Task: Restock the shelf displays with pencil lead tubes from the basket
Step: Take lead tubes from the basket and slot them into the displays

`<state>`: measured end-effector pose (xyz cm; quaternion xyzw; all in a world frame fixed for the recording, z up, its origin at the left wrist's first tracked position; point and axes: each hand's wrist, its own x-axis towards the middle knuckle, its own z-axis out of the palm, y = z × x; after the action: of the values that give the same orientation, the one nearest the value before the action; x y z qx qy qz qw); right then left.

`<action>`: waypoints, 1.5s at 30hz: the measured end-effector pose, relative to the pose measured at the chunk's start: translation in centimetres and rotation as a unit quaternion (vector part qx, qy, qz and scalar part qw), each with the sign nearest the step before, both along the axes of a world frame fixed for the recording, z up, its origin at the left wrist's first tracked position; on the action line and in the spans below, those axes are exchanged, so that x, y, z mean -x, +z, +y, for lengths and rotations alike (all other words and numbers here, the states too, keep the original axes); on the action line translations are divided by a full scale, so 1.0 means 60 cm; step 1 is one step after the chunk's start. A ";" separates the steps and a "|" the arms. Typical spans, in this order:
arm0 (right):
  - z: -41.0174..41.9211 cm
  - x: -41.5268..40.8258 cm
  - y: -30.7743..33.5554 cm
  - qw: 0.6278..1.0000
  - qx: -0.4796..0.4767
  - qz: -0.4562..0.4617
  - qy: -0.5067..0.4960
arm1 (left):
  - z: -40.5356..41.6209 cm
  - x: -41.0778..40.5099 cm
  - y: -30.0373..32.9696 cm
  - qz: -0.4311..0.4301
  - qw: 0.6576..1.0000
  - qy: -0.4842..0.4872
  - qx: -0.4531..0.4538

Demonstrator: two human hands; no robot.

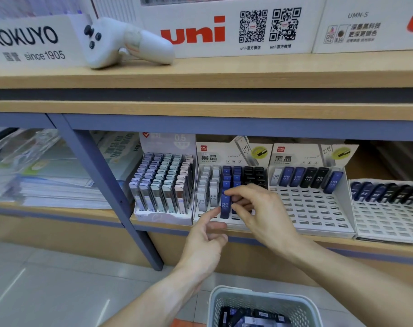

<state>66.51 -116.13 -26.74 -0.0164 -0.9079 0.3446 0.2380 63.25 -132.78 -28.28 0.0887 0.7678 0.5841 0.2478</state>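
Note:
A blue HB 0.5 lead tube (pixel 224 205) stands upright near the front of the middle white display rack (pixel 202 215). My right hand (pixel 259 208) pinches its top with curled fingers. My left hand (pixel 206 234) is just below, and its index finger touches the tube's lower left side. The rack holds rows of white, blue and black tubes. At the bottom of the view sits a light grey basket (pixel 259 300) with several dark tubes inside.
Left of it stands a full pastel tube display (pixel 163 185). On the right are two mostly bare white racks (pixel 318 208), (pixel 389 215) with a back row of tubes. A white controller (pixel 125 42) lies on the upper shelf. Stacked paper packs (pixel 47 182) fill the left bay.

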 end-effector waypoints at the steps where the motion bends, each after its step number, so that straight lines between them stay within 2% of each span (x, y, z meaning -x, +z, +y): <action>1: 0.000 0.001 0.000 1.000 -0.010 -0.005 0.005 | -0.001 0.001 0.000 0.002 1.000 0.000 0.000; 7: 0.003 0.000 -0.006 0.998 -0.050 -0.048 0.011 | -0.003 0.004 -0.009 0.010 1.000 -0.001 0.021; 11: -0.001 -0.011 -0.004 0.997 -0.053 -0.045 0.012 | 0.000 -0.002 -0.011 0.025 1.000 -0.002 0.012; 17: -0.015 -0.056 0.000 0.997 -0.063 -0.043 0.004 | -0.002 -0.014 0.008 0.164 0.986 0.010 0.038; 19: -0.017 -0.076 -0.003 0.996 -0.064 -0.065 0.008 | -0.006 -0.017 0.005 0.205 0.977 -0.024 0.061; 22: -0.013 -0.113 -0.024 0.987 -0.069 -0.144 0.027 | -0.014 -0.028 -0.018 0.233 0.948 -0.166 0.141; 26: -0.009 -0.179 -0.099 0.957 -0.076 -0.271 0.070 | -0.026 -0.064 -0.098 0.212 0.863 -0.354 0.290; 28: -0.011 -0.216 -0.157 0.934 -0.092 -0.338 0.072 | -0.036 -0.086 -0.149 0.188 0.828 -0.403 0.340; 31: -0.018 -0.267 -0.245 0.904 -0.061 -0.423 0.029 | -0.048 -0.110 -0.206 0.157 0.786 -0.452 0.392; 34: -0.027 -0.301 -0.316 0.869 -0.025 -0.494 -0.002 | -0.050 -0.129 -0.250 0.128 0.788 -0.437 0.414; 37: -0.031 -0.314 -0.360 0.821 -0.043 -0.569 0.015 | -0.049 -0.150 -0.297 0.109 0.801 -0.422 0.411; 39: -0.025 -0.314 -0.377 0.797 -0.052 -0.602 0.024 | -0.043 -0.162 -0.326 0.098 0.789 -0.444 0.413; 45: 0.004 -0.305 -0.426 0.768 -0.058 -0.637 0.040 | -0.012 -0.177 -0.399 0.049 0.793 -0.459 0.398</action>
<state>84.80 -115.86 -52.28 -0.1822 -0.8693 0.2112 -0.4081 73.89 -133.52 -52.22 0.3530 0.8125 0.0396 0.4622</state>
